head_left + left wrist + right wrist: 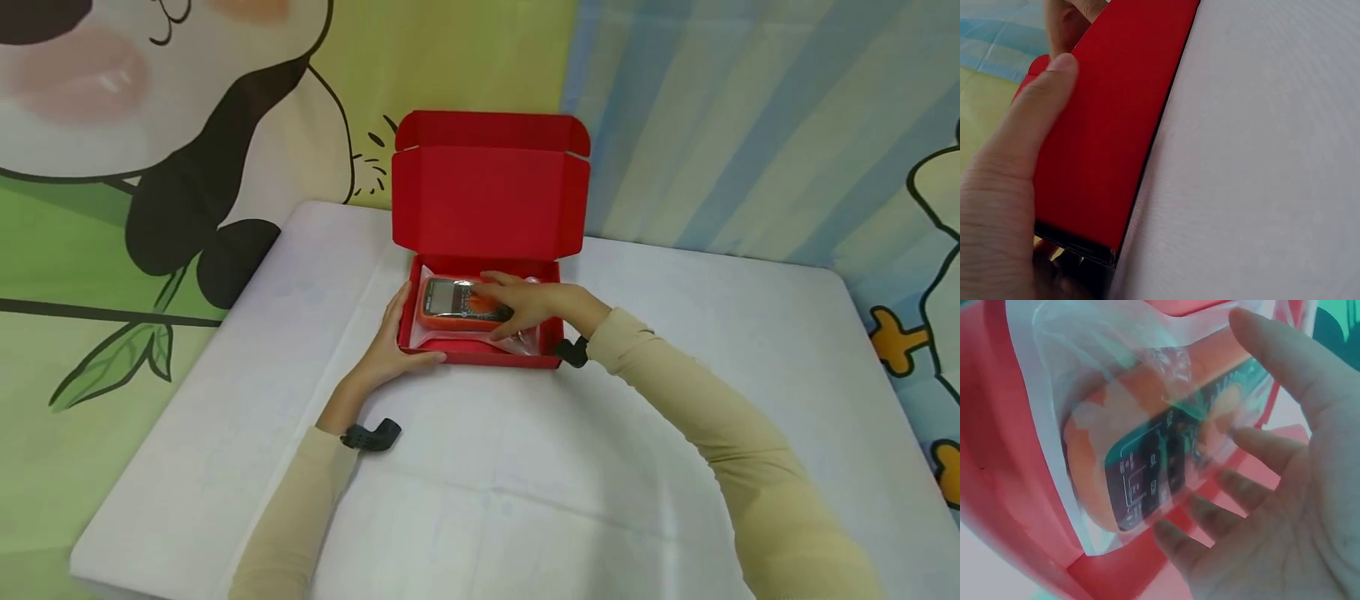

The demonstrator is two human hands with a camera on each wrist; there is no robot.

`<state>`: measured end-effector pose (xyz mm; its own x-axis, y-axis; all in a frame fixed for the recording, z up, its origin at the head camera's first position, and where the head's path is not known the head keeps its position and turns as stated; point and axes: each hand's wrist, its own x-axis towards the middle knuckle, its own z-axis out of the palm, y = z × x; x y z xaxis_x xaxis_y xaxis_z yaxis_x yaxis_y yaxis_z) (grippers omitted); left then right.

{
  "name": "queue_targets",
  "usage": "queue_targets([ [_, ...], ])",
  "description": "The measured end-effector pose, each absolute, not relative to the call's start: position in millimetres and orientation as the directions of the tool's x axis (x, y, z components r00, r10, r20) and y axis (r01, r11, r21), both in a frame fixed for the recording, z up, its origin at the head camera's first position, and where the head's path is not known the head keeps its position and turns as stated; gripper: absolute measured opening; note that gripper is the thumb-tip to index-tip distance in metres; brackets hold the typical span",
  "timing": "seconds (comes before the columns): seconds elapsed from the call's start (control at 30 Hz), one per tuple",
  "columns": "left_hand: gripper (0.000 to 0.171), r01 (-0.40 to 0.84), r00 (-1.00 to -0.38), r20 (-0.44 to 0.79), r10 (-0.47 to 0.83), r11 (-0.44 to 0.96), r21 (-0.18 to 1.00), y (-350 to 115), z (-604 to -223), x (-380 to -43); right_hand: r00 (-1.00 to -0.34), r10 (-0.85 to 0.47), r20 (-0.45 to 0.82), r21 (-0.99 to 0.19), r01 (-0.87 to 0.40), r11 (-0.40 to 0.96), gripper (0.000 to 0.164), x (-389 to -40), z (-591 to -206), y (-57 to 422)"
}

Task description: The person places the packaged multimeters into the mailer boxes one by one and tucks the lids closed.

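An orange-and-black multimeter (450, 319) in a clear plastic bag (1054, 369) lies inside an open red cardboard box (491, 360). My left hand (386, 354) holds the box at its near left corner. Its thumb (1047, 94) lies along the front wall and the fingers along the left side. Over the right half of the meter is my right hand (536, 302), fingers spread. In the right wrist view those fingers (1272, 350) reach across the bagged meter, the thumb apart from the others.
The box's red lid (491, 204) stands raised at the back, near a cartoon-printed backdrop (465, 50). A white cloth (510, 467) covers the table under the box. Each wrist wears a black camera band (372, 436).
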<state>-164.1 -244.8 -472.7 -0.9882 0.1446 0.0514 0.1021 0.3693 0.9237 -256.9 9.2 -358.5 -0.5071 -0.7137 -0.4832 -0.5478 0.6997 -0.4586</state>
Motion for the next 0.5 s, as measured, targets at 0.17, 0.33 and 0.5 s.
queue_targets([
  [0.17,0.109,0.086,-0.989,0.044,0.140,0.313,0.946,-245.8,-472.0,-162.6,-0.476,-0.727,-0.494,-0.496,-0.533,0.686,0.086,-253.4,-355.7,21.5],
  [0.33,0.101,0.067,-0.993,0.036,0.112,0.286,0.956,-245.7,-468.6,-162.5,-0.448,-0.755,-0.479,-0.549,-0.519,0.655,0.077,-250.0,-353.4,37.5],
  [0.5,0.095,0.047,-0.993,0.019,0.116,0.242,0.969,-240.1,-450.2,-157.2,-0.448,-0.765,-0.463,-0.584,-0.496,0.643,0.072,-243.9,-351.6,55.6],
])
